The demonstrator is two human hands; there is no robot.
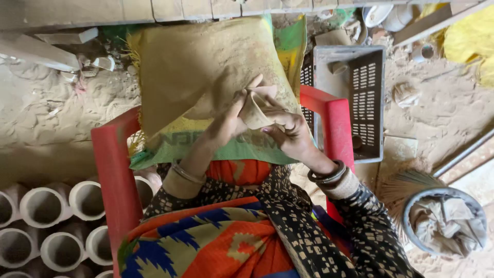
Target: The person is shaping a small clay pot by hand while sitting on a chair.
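I hold a small clay cup (pixel 256 110) between my two hands, above the dusty sack (pixel 206 77) that lies over the red plastic frame (pixel 116 170) in front of me. The cup is pale beige and tilted, its open mouth toward the far left. My left hand (pixel 229 121) is closed around its left side, with the thumb and one finger pressing at the rim. My right hand (pixel 288 131) grips it from the right and from below, fingers curled under the body of the cup. Both hands touch the cup, and it does not rest on the sack. I wear thin bangles (pixel 188 174) on my left wrist and dark ones (pixel 329 175) on my right wrist. To the right, just behind the red frame, stands a grey plastic crate (pixel 368 103) with slotted walls. Near on the left, many unfired clay cups (pixel 62 221) stand in rows with open mouths up. Near on the right is a round grey basin (pixel 445 221) with crumpled cloth inside, on the sandy ground (pixel 46 113).
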